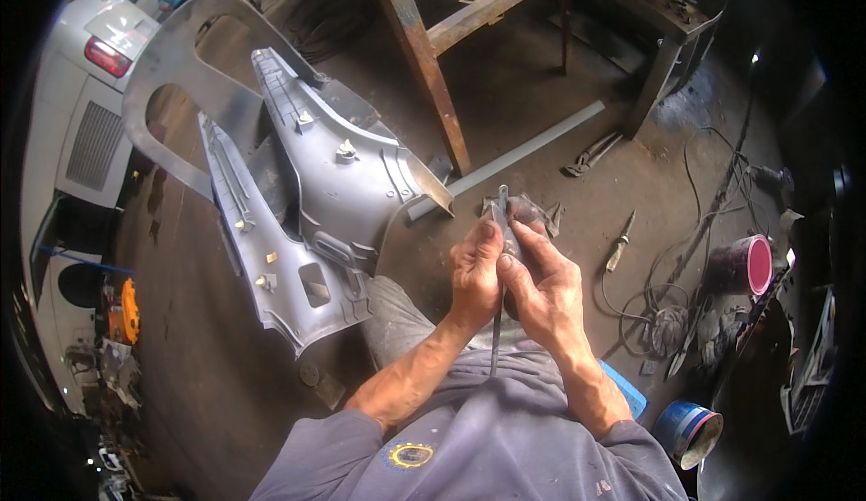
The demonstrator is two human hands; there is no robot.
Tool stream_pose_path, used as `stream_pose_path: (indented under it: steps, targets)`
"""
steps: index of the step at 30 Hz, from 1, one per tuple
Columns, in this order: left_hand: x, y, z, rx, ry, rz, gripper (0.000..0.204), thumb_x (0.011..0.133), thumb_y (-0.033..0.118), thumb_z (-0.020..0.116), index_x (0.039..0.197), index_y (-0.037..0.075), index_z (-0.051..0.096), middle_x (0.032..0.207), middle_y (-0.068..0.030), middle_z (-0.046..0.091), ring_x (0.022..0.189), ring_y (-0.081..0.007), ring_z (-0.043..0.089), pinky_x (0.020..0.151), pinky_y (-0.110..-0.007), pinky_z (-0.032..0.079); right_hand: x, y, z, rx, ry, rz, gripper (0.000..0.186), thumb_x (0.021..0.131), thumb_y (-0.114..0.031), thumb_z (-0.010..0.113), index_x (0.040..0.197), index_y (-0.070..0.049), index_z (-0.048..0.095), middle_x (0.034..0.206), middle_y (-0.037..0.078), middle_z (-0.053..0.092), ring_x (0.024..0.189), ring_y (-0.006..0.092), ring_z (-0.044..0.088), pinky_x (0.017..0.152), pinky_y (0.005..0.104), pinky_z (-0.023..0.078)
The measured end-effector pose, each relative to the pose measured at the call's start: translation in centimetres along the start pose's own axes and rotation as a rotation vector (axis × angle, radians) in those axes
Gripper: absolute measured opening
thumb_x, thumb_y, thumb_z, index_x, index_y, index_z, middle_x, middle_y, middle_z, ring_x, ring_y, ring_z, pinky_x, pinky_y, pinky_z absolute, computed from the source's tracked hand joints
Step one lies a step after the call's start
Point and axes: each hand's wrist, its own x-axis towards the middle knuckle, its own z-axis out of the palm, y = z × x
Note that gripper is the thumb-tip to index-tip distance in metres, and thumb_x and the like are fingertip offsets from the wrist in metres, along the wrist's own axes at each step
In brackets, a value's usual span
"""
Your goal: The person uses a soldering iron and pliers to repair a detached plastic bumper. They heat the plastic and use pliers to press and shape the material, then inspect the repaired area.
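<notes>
In front of my lap, my left hand (476, 271) and my right hand (548, 294) are closed together, thumbs toward each other, on a thin metal strip (502, 193). Its rounded upper end has a small hole and sticks out above my fingers. Below the hands a dark, narrow length (496, 334) runs down toward my shirt; my fingers hide how it joins the strip. Just beyond my fingertips lies a crumpled greyish thing (552, 216), too unclear to name. Left of my hands, two grey moulded trim panels (347, 181) with pale clips lean against a plastic chair (176, 68).
A long grey bar (532, 147) crosses the floor beside a rusty metal stand (406, 41). Pliers (595, 154), a pointed tool (621, 243) and a cable (631, 316) lie to the right. Two cans (735, 265) stand or lie there too. A white vehicle (90, 122) is at far left.
</notes>
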Motion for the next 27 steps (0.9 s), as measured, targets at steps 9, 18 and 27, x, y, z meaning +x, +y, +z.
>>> stream_pose_path:
  steps: [9,18,27]
  targets:
    - [-0.3,-0.1,0.1,0.383,0.098,0.118,0.043,0.105,0.026,0.038,0.120,-0.008,0.059,0.102,-0.0193,0.070,0.095,-0.0244,0.069,0.084,-0.035,0.057,-0.2,0.5,-0.3,0.027,-0.017,0.043,0.047,0.088,-0.019,0.069,0.127,0.005,0.058,0.118,0.026,0.065,0.115,0.0315,0.063,0.098,0.0358,0.048]
    - [-0.2,-1.1,-0.2,0.082,0.096,0.022,0.048,0.105,0.031,0.036,0.128,-0.007,0.053,0.117,-0.0208,0.063,0.103,-0.0259,0.065,0.089,-0.039,0.054,0.4,-0.1,-0.5,-0.128,-0.035,0.011,0.046,0.085,-0.021,0.071,0.122,0.005,0.061,0.116,0.028,0.065,0.111,0.0363,0.065,0.095,0.0379,0.050]
    - [-0.1,-2.1,-1.0,-0.165,0.002,-0.039,0.049,0.106,0.031,0.035,0.139,-0.004,0.044,0.127,-0.0160,0.057,0.113,-0.0232,0.058,0.100,-0.037,0.047,0.8,-0.6,-1.0,-0.070,-0.080,0.080,0.044,0.086,-0.020,0.070,0.121,0.005,0.062,0.108,0.025,0.068,0.101,0.0336,0.069,0.088,0.0364,0.053]
